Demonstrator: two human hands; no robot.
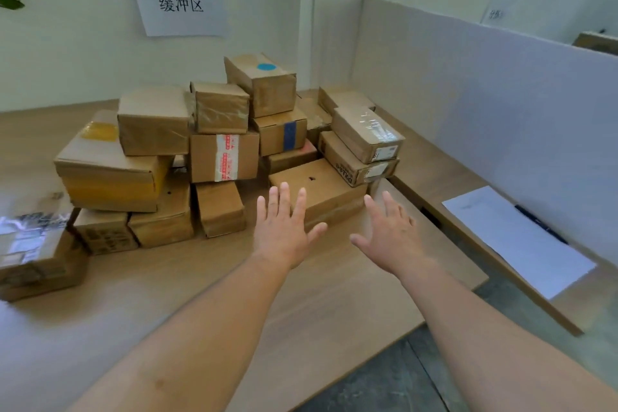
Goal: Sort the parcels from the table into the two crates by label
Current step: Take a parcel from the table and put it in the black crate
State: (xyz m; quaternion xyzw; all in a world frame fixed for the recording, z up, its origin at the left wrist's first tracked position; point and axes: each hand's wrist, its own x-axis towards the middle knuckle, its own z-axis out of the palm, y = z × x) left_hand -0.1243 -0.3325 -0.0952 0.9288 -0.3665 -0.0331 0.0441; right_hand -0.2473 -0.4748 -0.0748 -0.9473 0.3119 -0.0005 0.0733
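Note:
A heap of several brown cardboard parcels covers the back of the wooden table [207,284]. At the top sits a parcel with a blue round label [264,84]. A flat brown parcel [321,191] lies at the heap's front right. My left hand [284,231] hovers with straight spread fingers in front of that flat parcel's left end. My right hand [391,234] hovers the same way at its right end. Neither hand holds anything. No crate is in view.
A white partition [501,94] bounds the table on the right. Beyond a gap stands a second desk with a white sheet [521,237] and a black pen [541,224]. A paper sign [180,2] hangs on the wall. A foil-taped parcel [33,244] lies at the left edge.

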